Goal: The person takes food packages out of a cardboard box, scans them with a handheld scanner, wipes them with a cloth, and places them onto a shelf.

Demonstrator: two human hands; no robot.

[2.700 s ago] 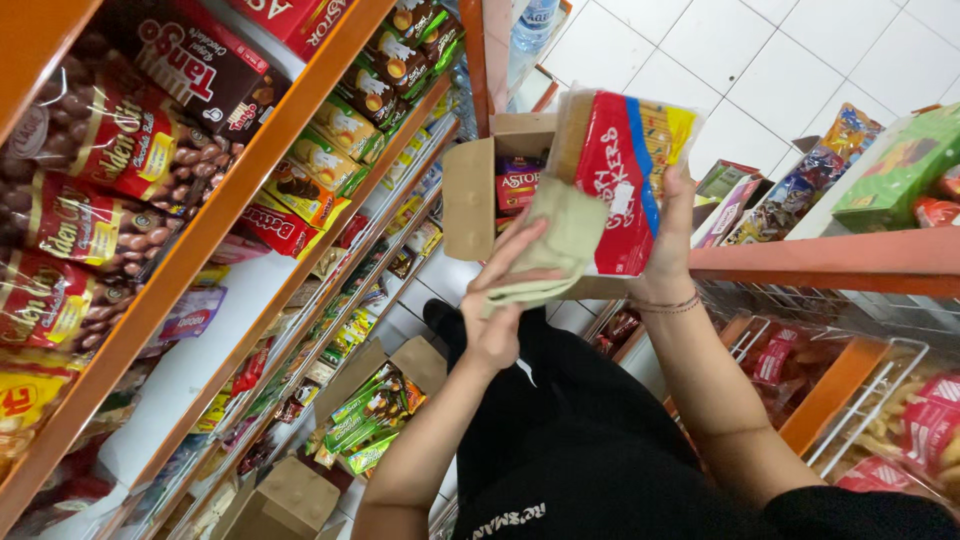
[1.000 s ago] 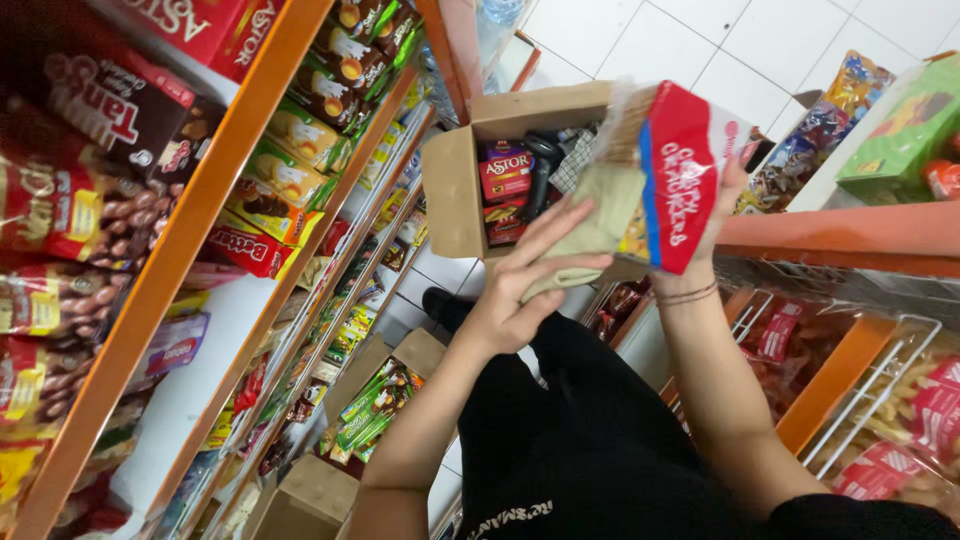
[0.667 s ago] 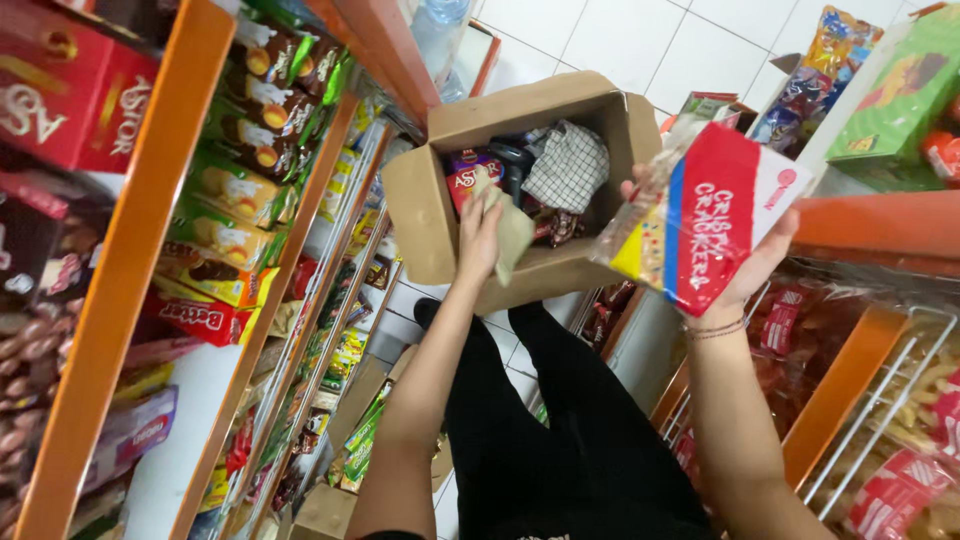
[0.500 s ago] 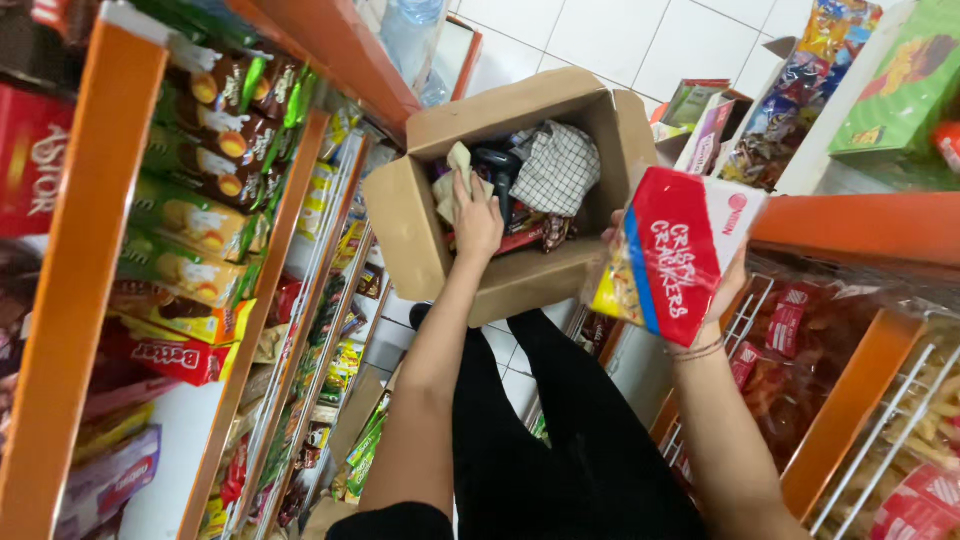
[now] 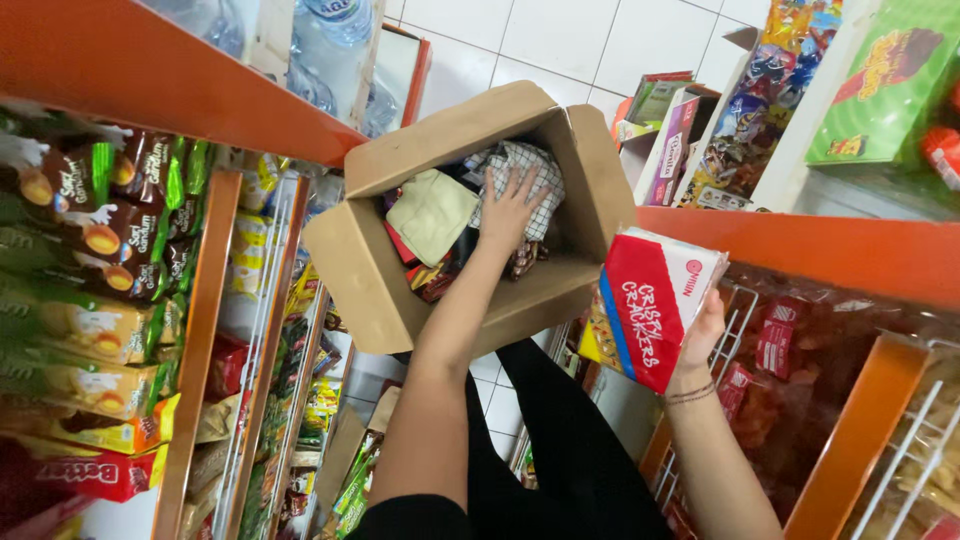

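My left hand (image 5: 510,207) reaches into an open cardboard box (image 5: 372,280), its spread fingers resting on a checked cloth (image 5: 545,165). A pale green cloth (image 5: 432,214) lies in the box beside it, over red and yellow snack packs. To the right of the box, my right hand (image 5: 700,330) holds a red, white and blue cracker box (image 5: 650,305) from below.
An orange shelf rack (image 5: 190,95) full of snack packs fills the left side, with water bottles (image 5: 335,45) on top. A second orange shelf (image 5: 800,250) on the right carries boxed goods, with wire baskets (image 5: 930,440) under it. White floor tiles show beyond.
The pale green cloth left my left hand and now lies in the cardboard box. My left hand moved onto the checked cloth. My right hand lowered the cracker box to the right.
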